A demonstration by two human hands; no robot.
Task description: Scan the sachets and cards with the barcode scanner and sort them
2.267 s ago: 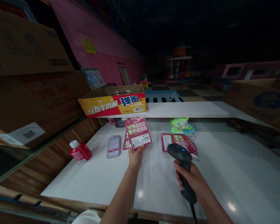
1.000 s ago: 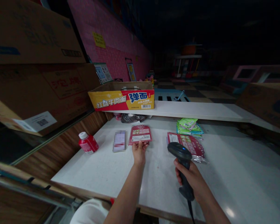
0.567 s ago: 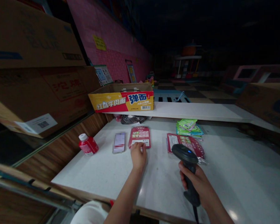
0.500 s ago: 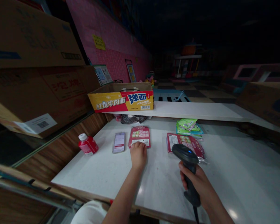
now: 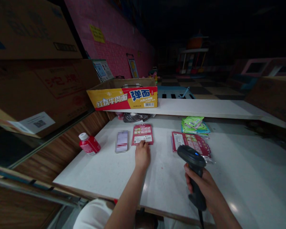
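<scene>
My left hand (image 5: 142, 156) lies on the white counter (image 5: 105, 171), fingers stretched forward and flat, with the fingertips touching the near edge of a pink packet (image 5: 143, 134) that lies flat. The hand holds nothing. My right hand (image 5: 203, 187) is closed round the handle of a black barcode scanner (image 5: 192, 156), whose head with a small blue light points forward over the counter. Just beyond the scanner lies a stack of red packets (image 5: 189, 142).
Left of the pink packet lie a flat blurred card-like item (image 5: 121, 141) and a red bottle with a white cap (image 5: 89, 144). Green packets (image 5: 195, 124) sit at the back. A yellow-red carton (image 5: 124, 97) stands on the raised shelf (image 5: 205, 108). Large cardboard boxes (image 5: 38, 89) fill the left.
The pink packet, held up in my left hand earlier, now lies flat on the counter and the hand has let it go. The scanner has stayed in my right hand.
</scene>
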